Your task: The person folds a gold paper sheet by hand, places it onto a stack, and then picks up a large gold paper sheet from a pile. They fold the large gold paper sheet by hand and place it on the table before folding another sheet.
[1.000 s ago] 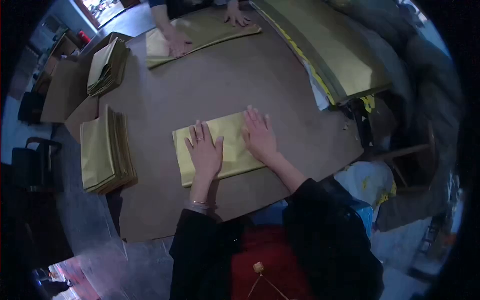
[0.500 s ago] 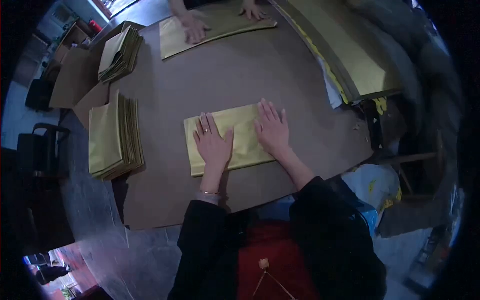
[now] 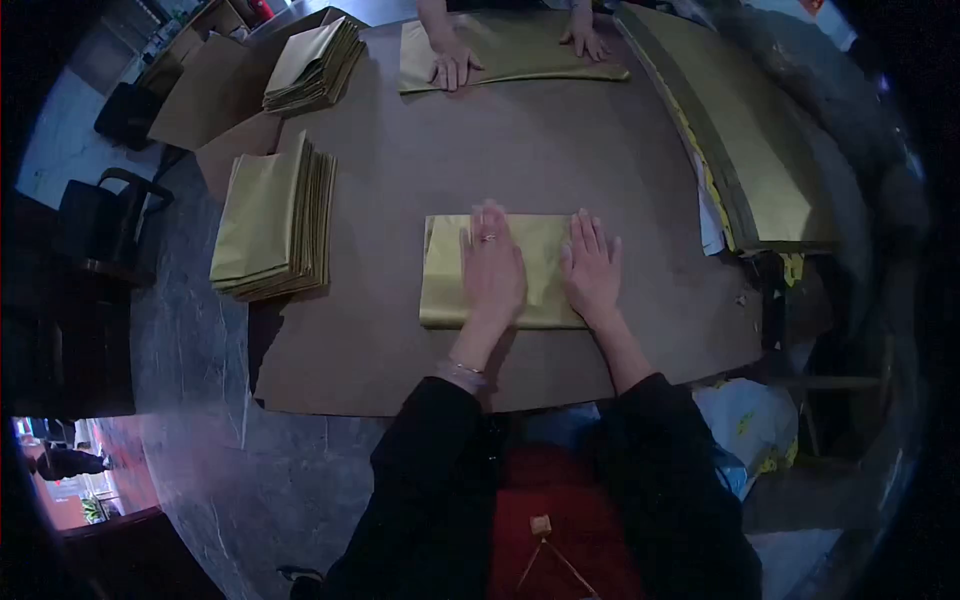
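Note:
A folded sheet of gold paper (image 3: 445, 275) lies flat before me, one long fold facing my body. My left hand (image 3: 493, 270), a ring on one finger, rests palm down near its middle; the fingers are stretched out and slightly blurred. Flat on the right part of the sheet lies my right hand (image 3: 592, 275), fingers extended and thumb apart. Neither hand grips anything. My palms hide part of the sheet's surface.
Brown board covers the table (image 3: 480, 145). To the left stand a near stack of folded gold paper (image 3: 262, 220) and a farther stack (image 3: 308, 65), beside a cardboard box (image 3: 215, 90). Large gold sheets (image 3: 750, 120) lie at right. Across, another person's hands (image 3: 453, 62) press a gold sheet (image 3: 520, 45).
My left hand has slid rightward over the gold paper, closer to my right hand, which stays on the sheet's right part. The whole view has shifted, so the table appears farther right.

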Demonstrator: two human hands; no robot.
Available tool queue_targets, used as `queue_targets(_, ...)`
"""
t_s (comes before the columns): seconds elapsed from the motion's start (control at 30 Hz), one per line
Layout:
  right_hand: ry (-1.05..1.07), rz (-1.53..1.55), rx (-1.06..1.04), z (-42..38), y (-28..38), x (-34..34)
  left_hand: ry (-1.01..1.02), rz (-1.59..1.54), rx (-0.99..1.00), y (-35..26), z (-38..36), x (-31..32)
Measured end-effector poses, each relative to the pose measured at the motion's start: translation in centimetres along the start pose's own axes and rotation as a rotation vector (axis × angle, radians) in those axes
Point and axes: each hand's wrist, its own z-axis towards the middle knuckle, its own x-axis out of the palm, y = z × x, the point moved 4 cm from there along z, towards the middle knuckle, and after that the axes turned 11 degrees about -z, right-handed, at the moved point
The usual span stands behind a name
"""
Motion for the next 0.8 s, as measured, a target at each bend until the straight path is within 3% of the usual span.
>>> queue_targets(0.13,0.032,-0.046,-0.036,-0.2,-0.4,0.4,0.130,-0.039,0.281,-4.1,1.7,3.7)
queue_targets(0.2,0.039,-0.107,-0.056,-0.2,0.0,-0.4,0.200,-0.038,0.273,-3.9,2.2,5.0)
queue_targets(0.27,0.072,-0.045,-0.023,-0.1,-0.2,-0.3,0.170,-0.200,0.185,-3.4,2.1,5.4)
queue_targets(0.33,0.004,-0.010,-0.011,-0.1,-0.5,0.6,0.184,-0.175,0.158,-2.7,1.8,5.3)
queue_targets(0.5,0.001,-0.046,-0.015,-0.4,-0.2,0.0,-0.062,-0.025,0.048,-0.5,1.1,2.9)
queue_targets(0.53,-0.001,-0.032,-0.015,-0.3,-0.2,-0.1,0.050,-0.027,-0.091,0.4,1.0,2.7)
queue_targets(0.8,0.031,-0.024,0.014,-0.1,-0.2,-0.1,-0.037,0.206,-0.314,5.8,0.2,-0.6)
